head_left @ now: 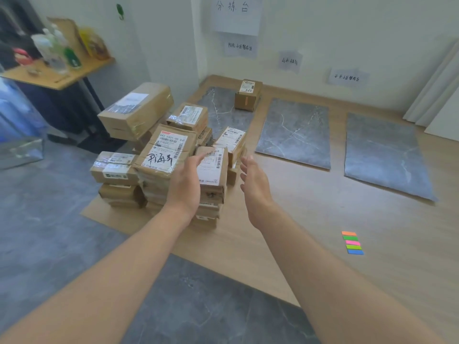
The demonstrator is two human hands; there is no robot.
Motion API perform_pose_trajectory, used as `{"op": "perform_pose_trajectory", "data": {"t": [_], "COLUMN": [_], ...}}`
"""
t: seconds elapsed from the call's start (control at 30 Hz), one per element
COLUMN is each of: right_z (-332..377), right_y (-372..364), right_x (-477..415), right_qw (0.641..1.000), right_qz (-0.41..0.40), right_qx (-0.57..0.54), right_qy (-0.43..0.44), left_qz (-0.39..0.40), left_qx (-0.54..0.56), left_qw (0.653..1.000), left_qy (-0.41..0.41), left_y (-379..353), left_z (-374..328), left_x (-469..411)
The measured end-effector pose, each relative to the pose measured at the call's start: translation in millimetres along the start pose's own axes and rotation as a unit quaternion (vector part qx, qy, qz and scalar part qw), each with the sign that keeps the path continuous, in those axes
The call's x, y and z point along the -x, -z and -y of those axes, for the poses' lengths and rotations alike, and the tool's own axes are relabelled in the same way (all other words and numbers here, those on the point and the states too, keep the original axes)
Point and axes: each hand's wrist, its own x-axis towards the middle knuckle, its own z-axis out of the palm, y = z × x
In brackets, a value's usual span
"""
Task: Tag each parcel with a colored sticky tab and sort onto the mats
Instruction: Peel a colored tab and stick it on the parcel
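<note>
Left hand [185, 181] and right hand [253, 181], both open with fingers loosely spread and holding nothing, flank a labelled parcel [213, 170] atop the stack [159, 175], the left perhaps touching it. Sticky tabs [352, 242] lie well apart.

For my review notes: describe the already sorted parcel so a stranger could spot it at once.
Three grey marbled mats lie along the far wall. At the leftmost mat's far corner stands a small cardboard parcel. Unlike the piled parcels, it stands alone and bears an orange tab on its front.
</note>
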Motion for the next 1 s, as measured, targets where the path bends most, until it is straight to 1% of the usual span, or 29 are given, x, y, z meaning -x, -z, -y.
{"op": "perform_pose_trajectory", "data": {"t": [0.1, 0.2, 0.3, 0.43, 0.63, 0.77, 0.87, 1.0], "right_z": [-5.5, -10.0, -16.3, -17.6, -3.9, 3.5, 4.3, -8.6], "right_y": [-11.9, -21.0, -25.9, -20.1, 4.0, 34.7, 69.2, 125.0], "right_x": [1.9, 2.9, 3.0, 1.0, -0.2, -1.8, -1.5, -0.6], "right_qw": [1.0, 0.997, 0.996, 0.998, 1.0, 0.998, 0.994, 0.989], "right_qz": [0.018, 0.037, 0.046, 0.037, -0.006, -0.048, -0.086, -0.132], "right_qx": [0.006, 0.031, 0.049, 0.03, -0.012, -0.035, -0.051, -0.05], "right_qy": [-0.015, -0.053, -0.053, -0.049, -0.001, 0.028, 0.037, 0.042], "left_qz": [-0.017, -0.021, -0.012, -0.006, -0.004, 0.029, 0.076, 0.122], "left_qx": [-0.028, -0.034, -0.013, -0.003, 0.048, 0.07, 0.084, 0.067], "left_qw": [0.999, 0.999, 1.0, 1.0, 0.997, 0.996, 0.993, 0.99], "left_qy": [0.004, 0.002, 0.0, -0.019, -0.054, -0.052, -0.028, 0.012], "left_y": [10.1, 12.8, 10.8, 6.0, -13.8, -46.5, -79.9, -128.5], "left_z": [6.9, 13.2, 16.7, 17.7, 7.0, -6.7, -9.8, 5.0], "left_x": [0.6, 0.7, 2.1, 1.4, -4.9, -2.4, 0.3, 4.4]}}
